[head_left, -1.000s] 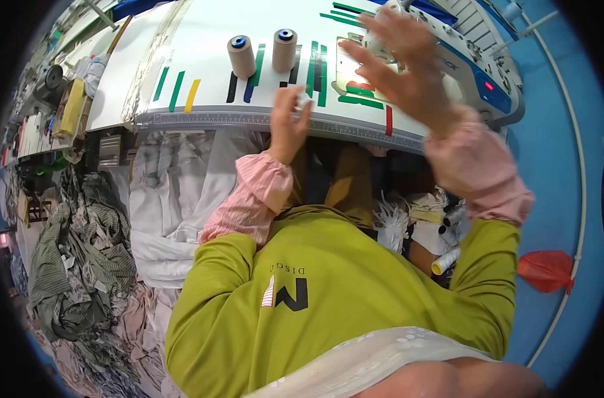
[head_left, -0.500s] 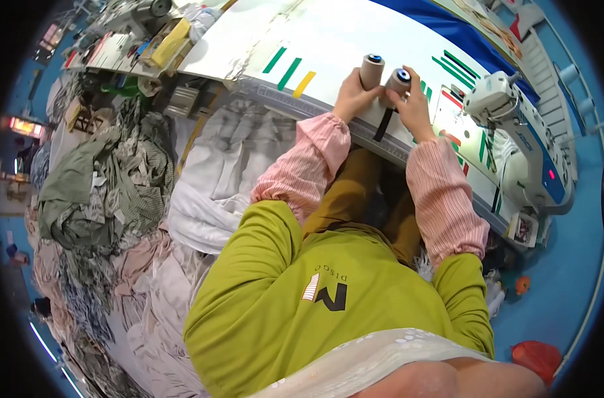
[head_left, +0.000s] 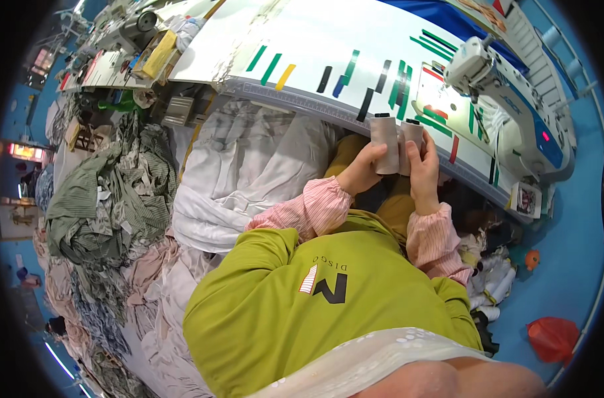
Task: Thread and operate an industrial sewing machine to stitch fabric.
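Two spools of pale grey thread stand side by side between my hands, just off the front edge of the white sewing table (head_left: 295,40). The left thread spool (head_left: 385,146) is in my left hand (head_left: 360,171), whose fingers close round its lower part. My right hand (head_left: 423,169) wraps round the right thread spool (head_left: 411,136), with the thumb in front of it. Both spools are held upright, close together, and dark ends show at their tops. To the right of them stands a white and blue sewing machine (head_left: 508,99).
Strips of green, black and yellow tape (head_left: 284,77) mark the tabletop above a ruler strip (head_left: 295,96) along its front edge. White cloth (head_left: 242,166) is heaped left of my legs, with green garments (head_left: 109,192) beyond. A red bag (head_left: 553,338) lies on the blue floor.
Both hands have drawn the two spools back from over the table toward my body. The spools have tipped, so their sides now show instead of their blue-ringed ends.
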{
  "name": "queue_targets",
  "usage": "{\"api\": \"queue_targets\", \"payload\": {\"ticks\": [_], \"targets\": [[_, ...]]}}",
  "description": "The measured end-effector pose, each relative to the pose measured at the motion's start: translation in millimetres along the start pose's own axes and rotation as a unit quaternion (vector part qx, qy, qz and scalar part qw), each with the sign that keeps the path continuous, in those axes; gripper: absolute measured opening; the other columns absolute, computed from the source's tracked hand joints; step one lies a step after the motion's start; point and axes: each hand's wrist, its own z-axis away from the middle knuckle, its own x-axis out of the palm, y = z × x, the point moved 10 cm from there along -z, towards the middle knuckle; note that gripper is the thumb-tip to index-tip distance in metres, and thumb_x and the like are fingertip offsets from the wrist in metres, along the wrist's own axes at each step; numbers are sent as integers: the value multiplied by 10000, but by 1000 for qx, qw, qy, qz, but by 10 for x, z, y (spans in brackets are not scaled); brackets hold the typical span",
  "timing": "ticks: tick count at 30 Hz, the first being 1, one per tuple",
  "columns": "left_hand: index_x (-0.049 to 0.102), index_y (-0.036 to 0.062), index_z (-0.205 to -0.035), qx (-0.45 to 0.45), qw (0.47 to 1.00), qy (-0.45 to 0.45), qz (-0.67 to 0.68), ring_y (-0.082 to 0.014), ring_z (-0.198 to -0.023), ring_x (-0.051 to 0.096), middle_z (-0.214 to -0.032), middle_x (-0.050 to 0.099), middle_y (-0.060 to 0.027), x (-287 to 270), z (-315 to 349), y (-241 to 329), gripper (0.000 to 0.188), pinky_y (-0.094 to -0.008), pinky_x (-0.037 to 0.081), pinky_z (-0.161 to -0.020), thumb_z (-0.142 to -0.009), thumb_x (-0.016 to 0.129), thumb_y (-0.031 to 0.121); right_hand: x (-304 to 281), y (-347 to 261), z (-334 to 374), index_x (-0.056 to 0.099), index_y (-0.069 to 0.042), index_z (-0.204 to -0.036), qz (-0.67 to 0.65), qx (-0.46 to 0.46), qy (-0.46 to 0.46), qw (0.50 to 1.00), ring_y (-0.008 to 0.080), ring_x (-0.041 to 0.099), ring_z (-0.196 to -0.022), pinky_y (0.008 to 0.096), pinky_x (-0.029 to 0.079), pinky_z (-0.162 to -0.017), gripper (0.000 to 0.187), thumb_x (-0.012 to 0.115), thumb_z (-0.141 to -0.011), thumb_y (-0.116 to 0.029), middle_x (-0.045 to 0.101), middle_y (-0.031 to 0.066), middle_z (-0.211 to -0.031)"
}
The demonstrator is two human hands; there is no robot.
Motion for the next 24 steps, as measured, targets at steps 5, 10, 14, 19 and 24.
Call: {"api": "queue_targets", "payload": {"ticks": [5, 10, 14, 19, 24], "targets": [[335, 57, -1465, -32, 997, -48, -52, -185, -1249, 508, -1367, 490, -68, 207, 14, -327, 832, -350, 427, -1049, -852, 725, 462, -269, 130, 321, 430, 16, -1438, -26, -4, 46, 999, 206, 549, -1200, 303, 424, -1035, 490, 559, -1033, -228, 570, 116, -1328], [271, 100, -1512, -77, 991, -48, -99, -155, -1268, 475, -1371, 472, -41, 199, 114, -580, 958, -329, 399, -1066, -802, 781, 490, -351, 484, 487, 456, -10, -1435, -43, 56, 48, 996, 231, 514, -1252, 329, 412, -1056, 429, 472, -1066, -228, 519, 131, -1387], [278, 112, -1516, -80, 989, -16, -122, -148, -1243, 473, -1380, 459, -43, 179, 199, -414, 988, -318, 399, -1057, -766, 828, 445, -203, 341, 451, 465, -23, -1432, 103, -65, 37, 992, 291, 415, -1350, 373, 336, -1123, 399, 417, -1074, -194, 430, 168, -1450], [354, 83, -1487, 57, 960, 62, -267, -169, -1208, 513, -1332, 520, -65, -72, 387, 449, 946, -336, 392, -1064, -721, 846, 338, 599, -244, 202, 464, -13, -1426, 190, -208, -51, 958, 336, 388, -1365, 394, 288, -1149, 457, 449, -1060, -287, 427, 178, -1471], [454, 65, -1371, 307, 877, 172, -328, -216, -1038, 621, -1197, 589, -101, -554, 1092, 2737, 755, -375, 542, -834, -721, 802, 227, 1385, -746, -236, 480, -89, -1444, 277, -293, -74, 912, 302, 379, -1379, 421, 321, -1114, 521, 513, -1031, -407, 412, 160, -1488]]}}
